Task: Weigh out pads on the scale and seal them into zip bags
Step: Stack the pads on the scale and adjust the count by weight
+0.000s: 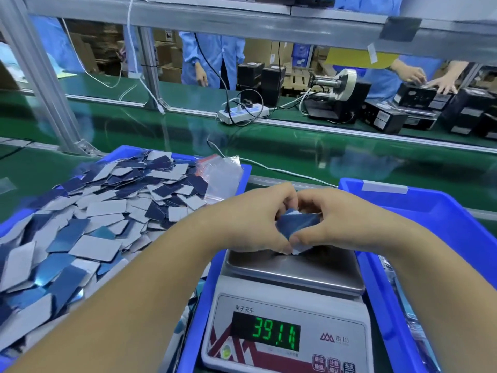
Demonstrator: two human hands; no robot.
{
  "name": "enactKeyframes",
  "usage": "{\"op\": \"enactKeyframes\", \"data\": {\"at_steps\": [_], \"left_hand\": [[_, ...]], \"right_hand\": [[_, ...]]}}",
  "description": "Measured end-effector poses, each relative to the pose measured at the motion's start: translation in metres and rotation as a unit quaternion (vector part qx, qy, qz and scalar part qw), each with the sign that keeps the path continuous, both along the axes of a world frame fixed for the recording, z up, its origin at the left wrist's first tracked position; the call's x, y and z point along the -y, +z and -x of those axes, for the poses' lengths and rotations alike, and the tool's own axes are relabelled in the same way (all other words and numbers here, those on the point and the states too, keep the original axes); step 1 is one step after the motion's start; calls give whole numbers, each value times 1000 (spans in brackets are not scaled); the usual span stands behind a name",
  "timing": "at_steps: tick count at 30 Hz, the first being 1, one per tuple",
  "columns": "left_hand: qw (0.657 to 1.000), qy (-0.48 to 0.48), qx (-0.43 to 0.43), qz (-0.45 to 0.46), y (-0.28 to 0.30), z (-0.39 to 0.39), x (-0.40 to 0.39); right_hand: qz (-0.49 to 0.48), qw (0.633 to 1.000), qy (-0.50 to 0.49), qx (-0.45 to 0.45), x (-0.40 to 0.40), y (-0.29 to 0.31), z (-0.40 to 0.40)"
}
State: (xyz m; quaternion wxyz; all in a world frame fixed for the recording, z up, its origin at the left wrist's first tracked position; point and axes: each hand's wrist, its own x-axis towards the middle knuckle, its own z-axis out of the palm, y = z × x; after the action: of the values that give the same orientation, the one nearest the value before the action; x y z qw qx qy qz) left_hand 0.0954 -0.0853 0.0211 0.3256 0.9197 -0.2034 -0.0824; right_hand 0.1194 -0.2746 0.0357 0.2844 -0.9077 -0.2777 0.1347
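Both hands meet over the steel pan of the scale (295, 267). Together they grip a small stack of blue and grey pads (295, 223). My left hand (252, 219) curls round the stack's left side, and my right hand (336, 219) curls round its right side. The stack's lower corner touches the pan. On the scale's green display (277, 333) the reading is about 391. A heap of loose pads (94, 224) fills the blue tray (246, 173) on the left. Clear zip bags (223, 176) with red strips lie at that tray's far right corner.
A second blue bin (430, 208) stands to the right of the scale, holding something shiny at its lower right. A green conveyor (269, 152) runs behind, with a white cable across it. Beyond it are a power strip (242, 113), a tape dispenser, black boxes and people in blue coats.
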Motion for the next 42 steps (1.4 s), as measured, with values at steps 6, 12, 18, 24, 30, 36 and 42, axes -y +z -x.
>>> {"op": "enactKeyframes", "data": {"at_steps": [6,12,18,24,30,36,42], "left_hand": [[992,38,64,104,-5,-2,0],[995,35,47,75,-6,-4,-5],[990,54,81,105,-8,-5,-3],[993,56,55,90,-9,-6,0],[980,92,76,161,-13,-10,1],[970,125,100,185,-15,-15,0],[955,142,30,258,-11,-17,-9]], "right_hand": [[-86,991,-34,99,1,-8,-6],[-103,992,-25,69,-2,-15,-8],[-111,982,-33,147,-2,-16,-9],[-52,989,-25,137,-1,-20,-12],[-77,983,-38,164,-3,-21,-9],[-76,984,-38,159,-2,-19,-10],[-74,984,-43,158,-3,-26,-12]]}}
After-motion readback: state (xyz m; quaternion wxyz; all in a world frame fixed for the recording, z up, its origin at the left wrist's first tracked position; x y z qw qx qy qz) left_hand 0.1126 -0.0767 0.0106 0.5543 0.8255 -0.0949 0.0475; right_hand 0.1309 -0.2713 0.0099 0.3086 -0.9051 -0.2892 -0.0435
